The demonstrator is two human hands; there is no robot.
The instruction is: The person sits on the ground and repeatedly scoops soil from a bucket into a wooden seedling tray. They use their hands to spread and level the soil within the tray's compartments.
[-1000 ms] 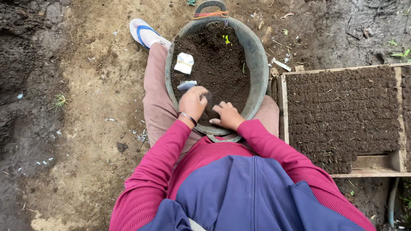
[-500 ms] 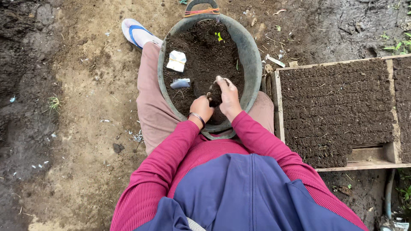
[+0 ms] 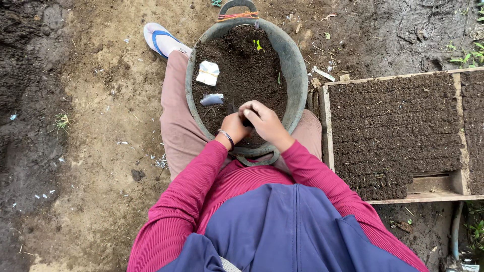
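Hands: the left hand point(image 3: 235, 126) and right hand point(image 3: 265, 122) meet over the near part of the basin, fingers curled in and pressed together around a small dark clod point(image 3: 247, 121) of soil; most of the clod is hidden between them.
Left wrist: a thin bangle point(image 3: 226, 136) at the cuff of a red sleeve.
Basin: a round grey basin point(image 3: 298, 75) sits between the person's knees, nearly full of dark soil point(image 3: 247, 65).
In the basin: a white packet point(image 3: 207, 73) and a smaller pale scrap point(image 3: 212, 98) lie on the soil at the left side, apart from the hands; a tiny green sprout point(image 3: 258, 45) shows near the far rim.
Handle: a loop at the far rim, wound with orange cord point(image 3: 237, 15).
Tray: a wooden-edged tray point(image 3: 324, 121) just right of the basin, packed with rows of soil blocks point(image 3: 393, 126); its near right corner is bare wood.
Open room: bare sandy ground point(image 3: 101, 151) to the left; a blue-strapped sandal point(image 3: 160, 38) lies beyond the left knee.
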